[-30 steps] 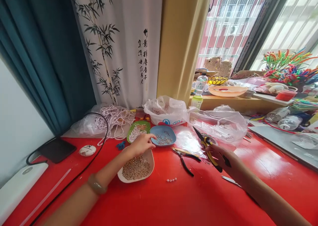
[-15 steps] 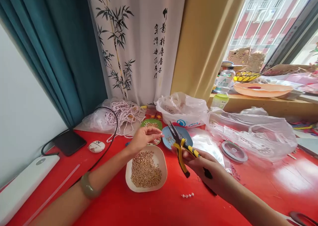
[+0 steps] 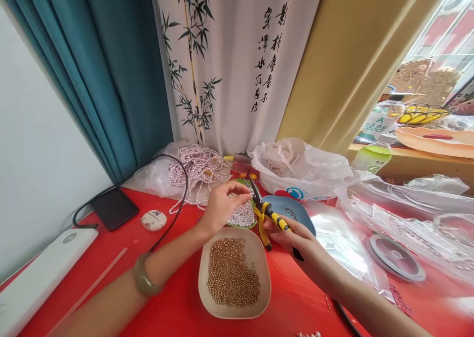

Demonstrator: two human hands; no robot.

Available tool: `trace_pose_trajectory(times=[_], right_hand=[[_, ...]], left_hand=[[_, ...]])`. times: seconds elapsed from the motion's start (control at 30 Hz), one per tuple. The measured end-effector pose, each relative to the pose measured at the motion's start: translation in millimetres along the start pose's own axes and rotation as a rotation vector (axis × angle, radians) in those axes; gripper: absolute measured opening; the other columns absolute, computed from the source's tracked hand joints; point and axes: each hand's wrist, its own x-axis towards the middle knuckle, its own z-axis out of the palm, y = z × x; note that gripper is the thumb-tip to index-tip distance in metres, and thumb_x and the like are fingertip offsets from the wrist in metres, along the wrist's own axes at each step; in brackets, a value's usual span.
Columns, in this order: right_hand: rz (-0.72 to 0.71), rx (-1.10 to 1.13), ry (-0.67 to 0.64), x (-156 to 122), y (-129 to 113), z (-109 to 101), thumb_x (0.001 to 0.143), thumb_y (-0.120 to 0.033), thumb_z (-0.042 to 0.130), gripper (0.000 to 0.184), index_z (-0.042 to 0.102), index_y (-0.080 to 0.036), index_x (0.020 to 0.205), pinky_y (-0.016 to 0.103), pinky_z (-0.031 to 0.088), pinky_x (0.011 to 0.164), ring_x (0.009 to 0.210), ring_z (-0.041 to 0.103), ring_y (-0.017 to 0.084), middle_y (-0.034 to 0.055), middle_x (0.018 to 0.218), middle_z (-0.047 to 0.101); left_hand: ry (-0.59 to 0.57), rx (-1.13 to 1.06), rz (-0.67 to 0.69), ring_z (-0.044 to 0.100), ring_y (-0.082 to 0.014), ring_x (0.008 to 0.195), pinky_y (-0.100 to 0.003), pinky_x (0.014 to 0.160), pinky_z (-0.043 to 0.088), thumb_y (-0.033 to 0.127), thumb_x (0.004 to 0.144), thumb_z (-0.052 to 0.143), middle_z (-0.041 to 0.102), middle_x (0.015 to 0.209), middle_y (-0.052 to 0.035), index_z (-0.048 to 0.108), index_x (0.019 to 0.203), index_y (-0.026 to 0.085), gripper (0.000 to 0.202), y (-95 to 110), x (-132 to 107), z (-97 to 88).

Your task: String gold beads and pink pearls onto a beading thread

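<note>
Above green dish [image 3: 242, 217], mid-bench [image 3: 177, 302]: pliers [image 3: 267, 213], long axis 11-to-5 o'clock, nose at 11 | right hand [image 3: 296, 241] closed round yellow grips | left hand [image 3: 222, 204] at 9 o'clock of nose, fingertips pinched, item too small to tell, nearer hand | tan bowl [image 3: 259, 258] of gold beads at 6 o'clock.

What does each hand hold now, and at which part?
The right hand holds the pliers by their yellow-and-black handles. The left hand pinches something small at its fingertips, too small to identify.
</note>
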Motion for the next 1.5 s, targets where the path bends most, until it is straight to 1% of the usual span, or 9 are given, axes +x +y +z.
trace_pose_trajectory(times=[0.2, 0.33, 0.43, 0.6, 0.87, 1.1, 1.23, 1.4, 1.5], right_hand=[[0.051, -0.097, 0.001, 4, -6, 0, 0.070, -0.026, 0.050, 0.011, 0.054, -0.019, 0.078, 0.030, 0.032, 0.067, 0.069, 0.044, 0.017, -0.0006, 0.073, 0.050], [0.043, -0.218, 0.006, 6, -13, 2, 0.070, -0.029, 0.049, 0.012, 0.052, -0.020, 0.078, 0.031, 0.033, 0.071, 0.078, 0.046, 0.019, 0.0008, 0.079, 0.052], [0.026, -0.271, -0.024, 8, -13, 2, 0.073, -0.029, 0.046, 0.012, 0.050, -0.021, 0.080, 0.031, 0.032, 0.072, 0.077, 0.045, 0.018, -0.0001, 0.080, 0.049], [-0.005, -0.316, -0.071, 11, -13, 3, 0.076, -0.026, 0.044, 0.006, 0.045, -0.021, 0.077, 0.029, 0.033, 0.067, 0.071, 0.042, 0.016, -0.0019, 0.074, 0.044], [-0.019, -0.341, -0.084, 11, -11, 2, 0.076, -0.025, 0.045, 0.007, 0.047, -0.020, 0.080, 0.029, 0.034, 0.067, 0.072, 0.043, 0.016, -0.0008, 0.076, 0.046], [-0.035, -0.370, -0.086, 10, -12, 3, 0.077, -0.026, 0.044, 0.006, 0.044, -0.020, 0.075, 0.027, 0.033, 0.061, 0.067, 0.042, 0.015, -0.0015, 0.072, 0.044], [-0.033, -0.369, -0.094, 8, -15, 5, 0.077, -0.023, 0.041, 0.005, 0.042, -0.020, 0.072, 0.026, 0.032, 0.059, 0.065, 0.040, 0.014, -0.0024, 0.070, 0.041], [-0.032, -0.439, -0.063, 11, -14, 3, 0.075, -0.022, 0.041, 0.004, 0.044, -0.020, 0.073, 0.027, 0.031, 0.059, 0.065, 0.040, 0.014, -0.0020, 0.070, 0.042], [0.029, -0.405, -0.071, 18, -12, 3, 0.073, -0.023, 0.043, 0.004, 0.044, -0.020, 0.072, 0.027, 0.031, 0.056, 0.060, 0.040, 0.013, -0.0029, 0.065, 0.041]], left_hand=[[-0.014, 0.076, 0.018, 0.058, -0.0130, 0.068, -0.026, 0.067, 0.046, 0.018, 0.065, 0.064, 0.064, 0.070, -0.0013, 0.062, 0.069, 0.015, 0.006, 1, 0, -0.5], [-0.004, 0.152, 0.053, 0.058, -0.0131, 0.067, -0.025, 0.065, 0.046, 0.019, 0.066, 0.064, 0.064, 0.071, -0.0017, 0.061, 0.071, 0.015, 0.007, -1, 1, -3.1], [-0.001, 0.209, 0.075, 0.057, -0.0128, 0.065, -0.025, 0.063, 0.046, 0.020, 0.067, 0.064, 0.064, 0.070, -0.0015, 0.062, 0.072, 0.016, 0.007, -2, 1, -5.3], [-0.019, 0.201, 0.058, 0.058, -0.0118, 0.063, -0.024, 0.061, 0.046, 0.018, 0.068, 0.063, 0.064, 0.066, -0.0006, 0.061, 0.067, 0.015, 0.004, -1, 0, -7.5], [-0.069, 0.262, 0.060, 0.057, -0.0119, 0.063, -0.025, 0.061, 0.046, 0.018, 0.068, 0.063, 0.064, 0.067, -0.0006, 0.061, 0.068, 0.016, 0.003, 3, -1, -8.5], [-0.060, 0.285, 0.097, 0.056, -0.0117, 0.066, -0.024, 0.060, 0.046, 0.016, 0.066, 0.064, 0.059, 0.066, 0.0024, 0.051, 0.068, 0.018, 0.013, -1, 1, -10.6], [-0.074, 0.272, 0.100, 0.056, -0.0118, 0.066, -0.024, 0.060, 0.047, 0.017, 0.066, 0.064, 0.058, 0.067, 0.0022, 0.051, 0.069, 0.018, 0.013, -1, 0, -9.7], [-0.069, 0.273, 0.073, 0.057, -0.0124, 0.067, -0.025, 0.062, 0.047, 0.015, 0.066, 0.063, 0.060, 0.068, 0.0006, 0.053, 0.068, 0.017, 0.010, -2, -1, -8.7], [-0.057, 0.264, 0.021, 0.058, -0.0127, 0.065, -0.025, 0.062, 0.047, 0.012, 0.063, 0.064, 0.061, 0.066, 0.0001, 0.054, 0.066, 0.016, 0.011, -10, 3, -8.9]])
